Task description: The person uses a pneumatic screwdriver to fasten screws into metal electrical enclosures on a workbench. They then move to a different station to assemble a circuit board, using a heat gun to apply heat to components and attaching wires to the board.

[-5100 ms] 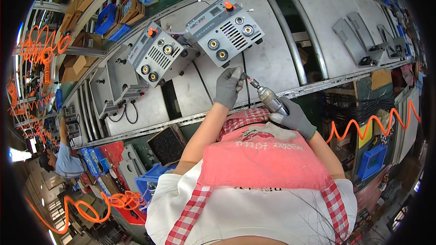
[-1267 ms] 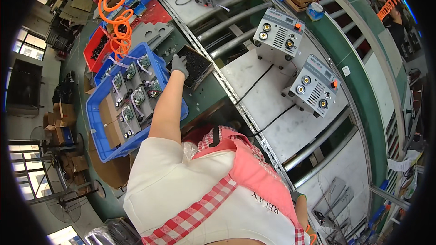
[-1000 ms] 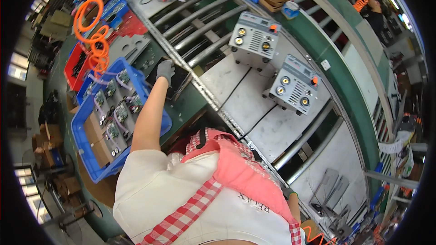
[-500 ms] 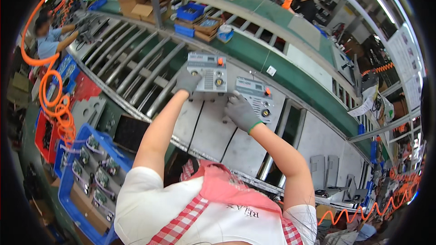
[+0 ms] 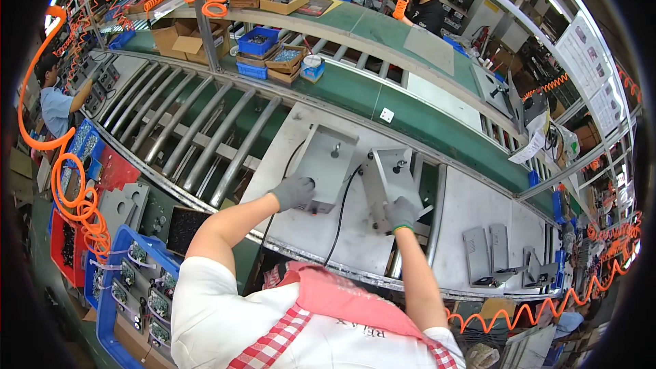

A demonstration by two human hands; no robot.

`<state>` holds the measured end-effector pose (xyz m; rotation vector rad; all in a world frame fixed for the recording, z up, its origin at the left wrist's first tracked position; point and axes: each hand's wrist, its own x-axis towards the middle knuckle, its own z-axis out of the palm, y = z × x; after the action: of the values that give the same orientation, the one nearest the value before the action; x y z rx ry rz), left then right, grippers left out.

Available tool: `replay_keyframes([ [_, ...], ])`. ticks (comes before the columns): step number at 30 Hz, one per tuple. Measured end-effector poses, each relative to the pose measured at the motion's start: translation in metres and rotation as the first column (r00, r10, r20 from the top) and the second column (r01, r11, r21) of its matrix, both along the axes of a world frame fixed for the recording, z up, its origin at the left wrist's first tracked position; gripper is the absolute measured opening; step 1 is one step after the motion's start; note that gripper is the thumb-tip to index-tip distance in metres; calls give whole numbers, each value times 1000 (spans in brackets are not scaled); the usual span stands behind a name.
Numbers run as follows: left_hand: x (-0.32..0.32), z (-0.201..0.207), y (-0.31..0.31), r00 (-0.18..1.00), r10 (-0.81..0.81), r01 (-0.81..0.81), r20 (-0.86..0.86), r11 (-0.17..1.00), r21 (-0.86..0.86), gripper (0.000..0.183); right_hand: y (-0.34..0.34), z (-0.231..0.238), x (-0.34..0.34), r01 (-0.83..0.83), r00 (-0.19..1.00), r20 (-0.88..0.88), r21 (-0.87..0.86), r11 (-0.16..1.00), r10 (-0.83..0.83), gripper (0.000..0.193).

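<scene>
Two grey metal boxes stand side by side on a steel plate (image 5: 342, 246) of the conveyor. My left hand (image 5: 294, 191), in a grey glove, grips the near front edge of the left box (image 5: 326, 164). My right hand (image 5: 400, 213), also gloved, holds the near end of the right box (image 5: 393, 178). A black cable (image 5: 342, 212) runs down between the two boxes toward me. Both boxes show their plain grey tops with a small knob each.
Steel rollers (image 5: 198, 137) run to the left. A blue crate of parts (image 5: 137, 287) sits at lower left beside a black tray (image 5: 184, 229). Grey brackets (image 5: 492, 253) lie on the plate at right. Orange coiled hoses (image 5: 75, 191) hang around. Other people work at the far bench and left.
The view swung from the blue crate at my left to the conveyor. Both hands came onto the two boxes, which now show their plain tops instead of the dial faces.
</scene>
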<state>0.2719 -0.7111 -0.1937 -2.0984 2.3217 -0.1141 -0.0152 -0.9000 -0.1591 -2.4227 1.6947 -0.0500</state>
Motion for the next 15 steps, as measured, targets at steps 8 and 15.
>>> replay_keyframes([
  [8, 30, -58, 89, 399, 831, -906, -387, 423, -25, 64, 120, -31, -10, -465, 775, 531, 111, 878, 343, 23],
  [15, -117, -103, 93, 232, 873, -579, -429, 478, 660, 66, 226, -212, -47, -281, 917, 326, 938, 205, -231, 35],
])
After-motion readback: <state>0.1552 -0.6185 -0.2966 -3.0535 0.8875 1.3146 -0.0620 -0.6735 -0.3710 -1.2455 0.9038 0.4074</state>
